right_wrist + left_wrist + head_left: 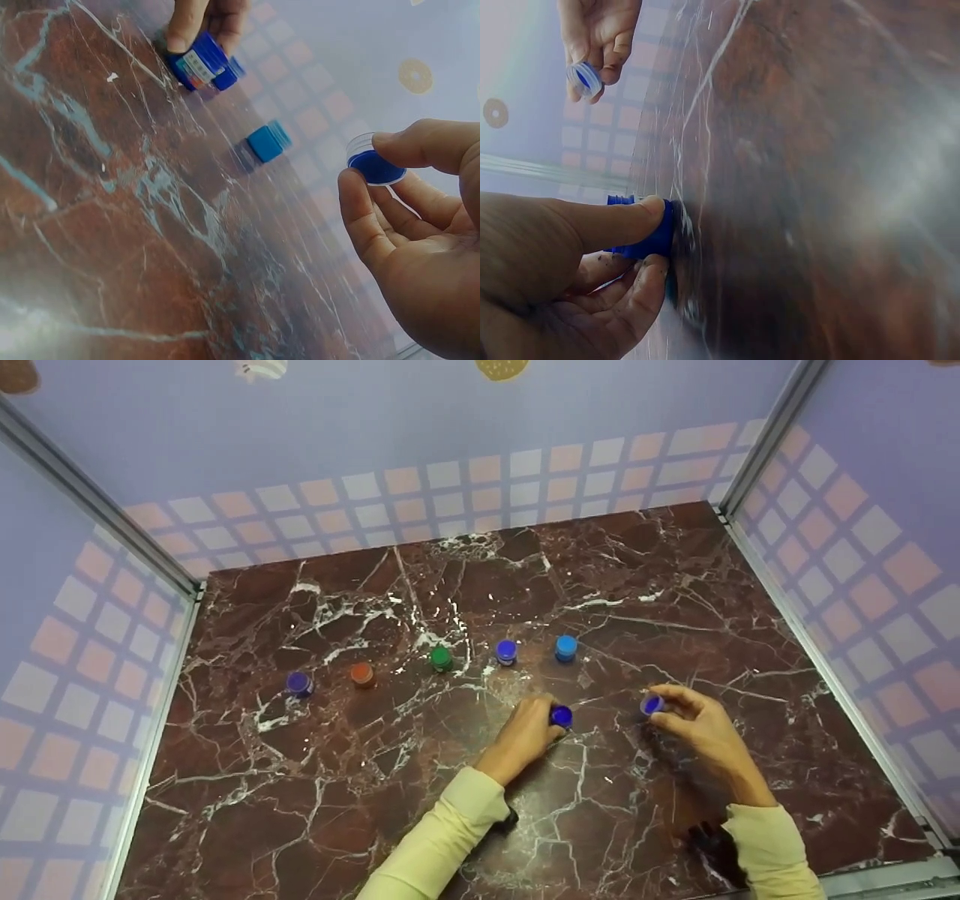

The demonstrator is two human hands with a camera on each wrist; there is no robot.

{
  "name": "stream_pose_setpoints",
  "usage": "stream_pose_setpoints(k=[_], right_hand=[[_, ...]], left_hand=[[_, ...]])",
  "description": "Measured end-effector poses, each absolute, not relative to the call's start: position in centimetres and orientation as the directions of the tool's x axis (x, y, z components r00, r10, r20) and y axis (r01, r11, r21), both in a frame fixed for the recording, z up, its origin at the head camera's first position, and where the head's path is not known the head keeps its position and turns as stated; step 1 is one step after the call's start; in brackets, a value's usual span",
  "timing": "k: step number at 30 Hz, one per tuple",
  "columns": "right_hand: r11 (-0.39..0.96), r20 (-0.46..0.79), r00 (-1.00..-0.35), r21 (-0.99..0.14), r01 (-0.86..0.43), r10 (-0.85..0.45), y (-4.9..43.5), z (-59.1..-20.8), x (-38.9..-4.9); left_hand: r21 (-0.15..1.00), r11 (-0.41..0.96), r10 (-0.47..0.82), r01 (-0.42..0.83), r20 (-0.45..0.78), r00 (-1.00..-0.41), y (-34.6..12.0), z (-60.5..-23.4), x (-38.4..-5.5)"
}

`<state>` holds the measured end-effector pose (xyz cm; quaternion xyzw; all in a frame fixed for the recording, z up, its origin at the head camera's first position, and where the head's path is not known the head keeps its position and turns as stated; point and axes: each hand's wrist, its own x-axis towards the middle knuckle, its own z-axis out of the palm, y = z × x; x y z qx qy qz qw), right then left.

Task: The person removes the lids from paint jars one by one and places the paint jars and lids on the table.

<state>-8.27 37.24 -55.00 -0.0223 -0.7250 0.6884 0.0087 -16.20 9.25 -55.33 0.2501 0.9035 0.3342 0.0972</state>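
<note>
My left hand [523,735] grips a small dark blue paint jar [562,716] that stands upright on the table with its top uncovered. In the left wrist view, the thumb and fingers pinch the sides of this jar [651,238], and dark smudges mark the fingertips. Off to the right, my right hand [697,727] pinches a clear, ridged screw cap [652,705] by its rim, raised above the table. Blue paint coats the inside of the cap [377,166], as the right wrist view shows. Cap and jar are apart.
Beyond the hands, several paint jars stand in a loose row: purple [300,684], orange [362,674], green [441,658], violet-blue [506,652] and light blue [566,648]. Panels enclose the brown marbled table [337,817] at the back and both sides.
</note>
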Motion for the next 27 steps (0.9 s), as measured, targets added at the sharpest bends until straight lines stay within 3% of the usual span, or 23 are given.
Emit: stream_pose_setpoints(k=[13,27], right_hand=[[-0.027,-0.034,-0.996,-0.999,0.032,0.079,37.7,-55.2,-8.2],[-0.058,-0.040,-0.997,-0.998,0.036,0.065,38.1,-55.2,-8.0]], left_hand=[[0.612,0.664,0.554,0.431,-0.015,-0.832,13.3,-55.3,-17.2],[0.629,0.679,0.495,0.378,-0.012,-0.869,16.6,-55.6,-18.5]])
